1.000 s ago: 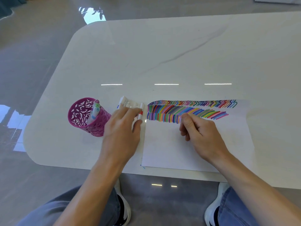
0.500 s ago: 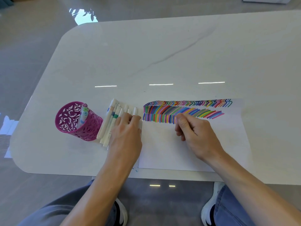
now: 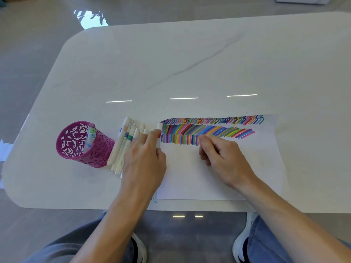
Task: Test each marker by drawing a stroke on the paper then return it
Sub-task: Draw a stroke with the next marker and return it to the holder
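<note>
Head view: row of white plastic markers [image 3: 120,149], likely light and roll-prone, beside white paper sheet [image 3: 190,177]; left hand [image 3: 144,160] flat upon them, right hand [image 3: 224,158] curled, contents untellable; best pinched mid-barrel.

The far tabletop [image 3: 190,63] is left bare; nearer, passage is blocked by pink pen holder [image 3: 83,145] and marker row [image 3: 123,147].

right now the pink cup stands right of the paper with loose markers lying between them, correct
Not quite: the pink cup stands left of the paper, not right. The head view shows it, with the loose markers lying between them.
</note>
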